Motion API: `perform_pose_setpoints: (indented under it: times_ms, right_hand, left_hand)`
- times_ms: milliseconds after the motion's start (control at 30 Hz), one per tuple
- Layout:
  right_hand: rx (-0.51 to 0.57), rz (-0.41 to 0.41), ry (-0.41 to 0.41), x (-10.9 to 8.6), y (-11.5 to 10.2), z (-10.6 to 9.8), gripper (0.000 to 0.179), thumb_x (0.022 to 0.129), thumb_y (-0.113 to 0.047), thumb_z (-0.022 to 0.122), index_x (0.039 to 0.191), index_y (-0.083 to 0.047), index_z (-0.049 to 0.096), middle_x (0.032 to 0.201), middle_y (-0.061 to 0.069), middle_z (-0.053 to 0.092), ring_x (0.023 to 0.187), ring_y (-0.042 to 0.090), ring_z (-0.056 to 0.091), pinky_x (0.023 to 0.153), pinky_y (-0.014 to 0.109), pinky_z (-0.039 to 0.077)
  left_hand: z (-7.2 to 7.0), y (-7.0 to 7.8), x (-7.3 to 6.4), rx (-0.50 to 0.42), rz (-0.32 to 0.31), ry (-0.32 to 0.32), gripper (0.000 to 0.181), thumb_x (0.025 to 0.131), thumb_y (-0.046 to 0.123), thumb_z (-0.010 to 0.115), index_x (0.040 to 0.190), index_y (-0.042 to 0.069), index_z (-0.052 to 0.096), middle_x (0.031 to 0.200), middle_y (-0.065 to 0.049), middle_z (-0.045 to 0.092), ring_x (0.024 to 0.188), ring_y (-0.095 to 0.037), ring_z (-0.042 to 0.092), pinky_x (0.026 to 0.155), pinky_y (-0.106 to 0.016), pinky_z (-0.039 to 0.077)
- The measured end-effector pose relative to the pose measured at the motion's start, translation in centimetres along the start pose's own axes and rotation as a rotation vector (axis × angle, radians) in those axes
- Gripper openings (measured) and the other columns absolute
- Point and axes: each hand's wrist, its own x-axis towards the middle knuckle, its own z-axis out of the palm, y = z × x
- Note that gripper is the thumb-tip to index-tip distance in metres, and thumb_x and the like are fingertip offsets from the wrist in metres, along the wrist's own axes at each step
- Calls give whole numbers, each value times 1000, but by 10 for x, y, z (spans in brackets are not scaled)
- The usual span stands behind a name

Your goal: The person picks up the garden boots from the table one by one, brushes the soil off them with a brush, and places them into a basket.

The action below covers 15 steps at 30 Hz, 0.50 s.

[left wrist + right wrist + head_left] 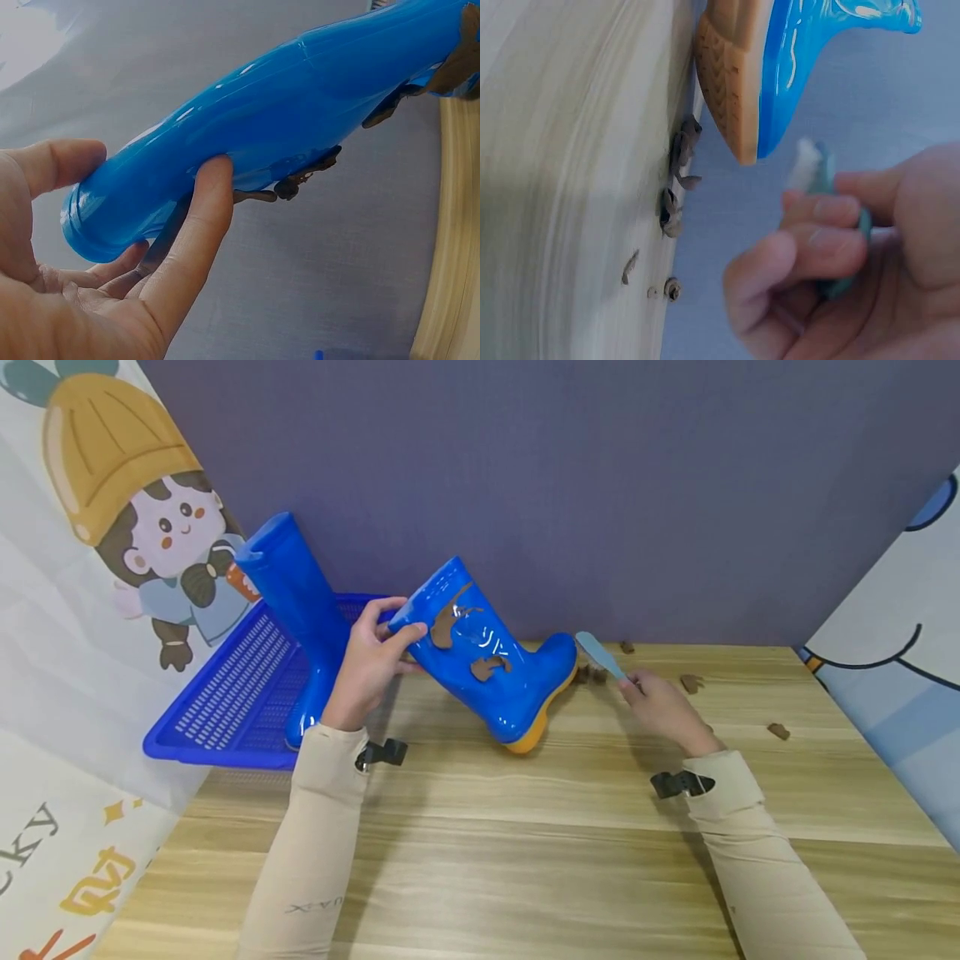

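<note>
Boot [498, 639], blue with an orange-yellow sole, is held tilted over the middle of the tabletop [525, 860], its toe pointing right and its shaft leaning back to the left; whether the heel touches the wood is hard to tell from these angles. Brown patches [486, 669] cling to the side of the shaft. The left hand [367, 660] grips the boot near its rim, thumb on the near face and other fingers round behind. The right hand [663, 706] pinches a small pale-blue brush [600, 653] by its handle, the white bristles just beside the toe. For good brushing, I would turn the soiled side squarely to the bristles and use short strokes from each patch's lifted edge, directed away from the gripping fingers. Bracing the heel on the wood should steady the soft shaft against the push. Brown flakes [692, 683] lie on the table beyond the toe. To the left, a second boot [281, 585] stands in a blue basket [172, 752].
</note>
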Motion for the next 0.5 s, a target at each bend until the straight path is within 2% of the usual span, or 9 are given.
perform_pose_setpoints:
  times_ms: [167,367,500]
  right_hand:
    - [13,-102,12,1,-7,7,43,113,-32,35,124,8,50,74,5,43,53,12,34,47,28,32]
    - [30,-182,17,0,-21,14,40,113,-34,35,116,2,51,77,7,43,56,15,35,50,29,34]
    - [58,-204,8,-1,-30,17,35,112,-35,35,114,-3,51,76,7,42,56,16,34,50,30,34]
  left_hand:
    - [0,1,-1,18,1,-6,55,101,22,64,150,12,40,139,-22,57,113,-38,68,84,-52,63]
    - [0,2,-1,35,10,-6,54,102,21,63,150,13,40,142,-22,56,116,-39,67,75,-37,65]
    - [0,2,-2,34,9,-10,53,102,20,62,150,13,40,142,-22,55,116,-39,67,77,-41,65]
